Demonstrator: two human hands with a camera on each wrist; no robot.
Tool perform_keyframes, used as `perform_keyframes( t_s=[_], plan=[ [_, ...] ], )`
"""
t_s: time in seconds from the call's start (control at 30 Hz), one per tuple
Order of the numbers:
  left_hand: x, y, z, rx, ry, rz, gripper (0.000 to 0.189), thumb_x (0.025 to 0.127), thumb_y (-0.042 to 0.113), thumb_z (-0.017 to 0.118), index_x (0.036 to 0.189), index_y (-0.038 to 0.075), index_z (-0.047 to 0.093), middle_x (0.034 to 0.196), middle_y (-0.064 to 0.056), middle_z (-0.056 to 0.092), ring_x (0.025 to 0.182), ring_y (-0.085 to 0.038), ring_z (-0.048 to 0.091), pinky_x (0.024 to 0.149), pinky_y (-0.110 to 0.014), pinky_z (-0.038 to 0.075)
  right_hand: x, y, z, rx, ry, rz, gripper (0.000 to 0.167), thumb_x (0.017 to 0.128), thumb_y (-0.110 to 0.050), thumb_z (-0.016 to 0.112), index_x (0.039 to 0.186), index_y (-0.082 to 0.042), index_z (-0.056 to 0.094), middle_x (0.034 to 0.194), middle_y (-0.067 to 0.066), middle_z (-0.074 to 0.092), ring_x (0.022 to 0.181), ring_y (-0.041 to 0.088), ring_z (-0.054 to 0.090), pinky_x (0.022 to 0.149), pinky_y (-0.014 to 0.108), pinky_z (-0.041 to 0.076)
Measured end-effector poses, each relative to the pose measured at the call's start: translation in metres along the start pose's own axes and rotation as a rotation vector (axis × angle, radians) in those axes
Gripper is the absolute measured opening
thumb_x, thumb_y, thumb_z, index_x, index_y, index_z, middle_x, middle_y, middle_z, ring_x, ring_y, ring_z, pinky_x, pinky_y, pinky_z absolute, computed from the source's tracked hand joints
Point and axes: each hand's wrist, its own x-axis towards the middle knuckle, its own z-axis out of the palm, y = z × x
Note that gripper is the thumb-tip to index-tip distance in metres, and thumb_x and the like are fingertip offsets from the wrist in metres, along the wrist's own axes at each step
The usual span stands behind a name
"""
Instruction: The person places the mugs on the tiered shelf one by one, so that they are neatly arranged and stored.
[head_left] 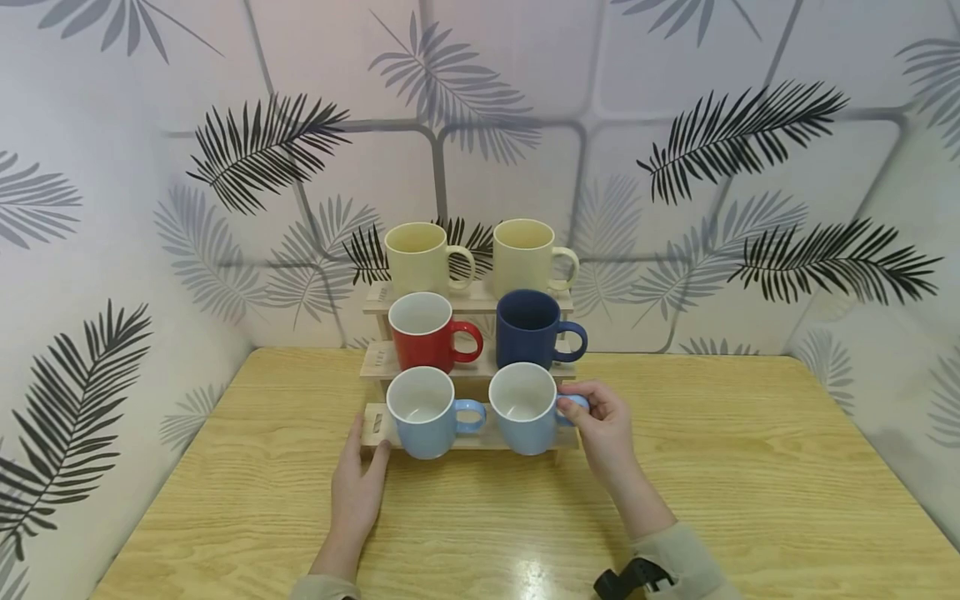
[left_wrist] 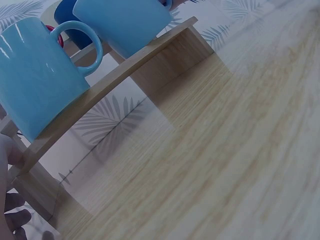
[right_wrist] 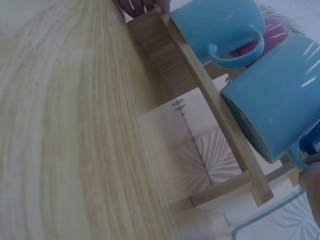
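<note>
A three-tier wooden rack [head_left: 375, 433] holds mugs in pairs. On the bottom tier are two light blue mugs with white insides, the left blue mug [head_left: 424, 432] and the right blue mug [head_left: 525, 432]. My right hand [head_left: 609, 432] pinches the handle of the right one between thumb and fingers. That mug tips slightly, and part of its underside shows in the right wrist view. At the bottom tier's left end, my left hand [head_left: 358, 492] grips the rack, thumb at the front. Some of its fingers are hidden in the head view.
On the middle tier stand a red mug [head_left: 423, 348] and a dark blue mug [head_left: 528, 342]; two cream mugs, one at the left [head_left: 417, 262], occupy the top tier. The rack stands on a wood-grain table [head_left: 262, 467] before a leaf-patterned wall [head_left: 510, 100].
</note>
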Motion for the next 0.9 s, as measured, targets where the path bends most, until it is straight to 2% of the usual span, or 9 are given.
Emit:
perform_keyframes(
  t_s=[0.1, 0.2, 0.37, 0.57, 0.73, 0.83, 0.9],
  plan=[
    [0.0, 0.001, 0.001, -0.005, 0.001, 0.004, 0.063, 0.099, 0.029, 0.051, 0.152, 0.007, 0.024, 0.151, -0.02, 0.029, 0.139, -0.034, 0.027, 0.113, -0.049, 0.022, -0.001, 0.001, -0.002, 0.046, -0.012, 0.001, 0.012, 0.084, 0.007, 0.067, 0.091, -0.003, 0.069, 0.092, 0.001, 0.068, 0.084, 0.01, 0.061, 0.074, 0.017, 0.052],
    [0.0, 0.002, 0.001, -0.006, -0.004, 0.004, 0.063, 0.099, 0.029, 0.051, 0.152, 0.007, 0.024, 0.152, -0.02, 0.029, 0.139, -0.034, 0.026, 0.113, -0.048, 0.021, -0.003, 0.002, -0.005, 0.088, -0.019, 0.001, 0.014, 0.084, 0.004, 0.068, 0.091, -0.008, 0.069, 0.092, 0.002, 0.068, 0.084, 0.011, 0.061, 0.073, 0.017, 0.051],
    [-0.001, 0.003, 0.001, -0.007, -0.01, 0.0, 0.063, 0.099, 0.029, 0.051, 0.152, 0.007, 0.023, 0.152, -0.02, 0.028, 0.14, -0.034, 0.024, 0.114, -0.048, 0.02, -0.005, 0.003, -0.008, 0.133, -0.038, -0.006, 0.01, 0.086, 0.005, 0.065, 0.092, -0.004, 0.067, 0.091, 0.002, 0.067, 0.083, 0.01, 0.059, 0.071, 0.016, 0.05],
    [0.001, 0.003, 0.001, -0.01, -0.017, 0.0, 0.064, 0.099, 0.03, 0.05, 0.152, 0.007, 0.023, 0.152, -0.02, 0.027, 0.14, -0.034, 0.024, 0.113, -0.049, 0.021, -0.007, 0.005, -0.011, 0.158, -0.045, 0.004, 0.019, 0.088, 0.01, 0.059, 0.093, -0.006, 0.067, 0.092, 0.001, 0.067, 0.081, 0.008, 0.057, 0.07, 0.015, 0.049],
    [0.002, 0.001, -0.001, -0.015, -0.018, -0.015, 0.064, 0.099, 0.033, 0.05, 0.152, 0.009, 0.023, 0.153, -0.018, 0.027, 0.14, -0.033, 0.023, 0.114, -0.048, 0.02, -0.007, 0.004, -0.013, 0.101, -0.035, 0.038, 0.021, 0.089, 0.012, 0.057, 0.094, -0.007, 0.066, 0.091, 0.0, 0.066, 0.081, 0.007, 0.057, 0.069, 0.015, 0.048],
    [0.001, 0.001, -0.003, -0.023, -0.017, -0.034, 0.064, 0.099, 0.034, 0.049, 0.152, 0.01, 0.022, 0.154, -0.017, 0.026, 0.14, -0.033, 0.023, 0.114, -0.049, 0.02, -0.008, 0.003, -0.014, 0.009, -0.046, 0.08, 0.013, 0.089, 0.009, 0.058, 0.099, 0.001, 0.063, 0.093, -0.002, 0.066, 0.082, 0.007, 0.057, 0.069, 0.016, 0.048],
    [0.001, 0.001, -0.005, -0.049, -0.015, -0.049, 0.063, 0.1, 0.036, 0.048, 0.152, 0.01, 0.024, 0.152, -0.017, 0.029, 0.137, -0.033, 0.029, 0.112, -0.049, 0.024, -0.008, 0.002, -0.017, -0.064, -0.082, 0.102, 0.016, 0.09, 0.007, 0.059, 0.105, 0.008, 0.058, 0.096, -0.003, 0.065, 0.087, 0.008, 0.057, 0.074, 0.018, 0.048]
  ],
)
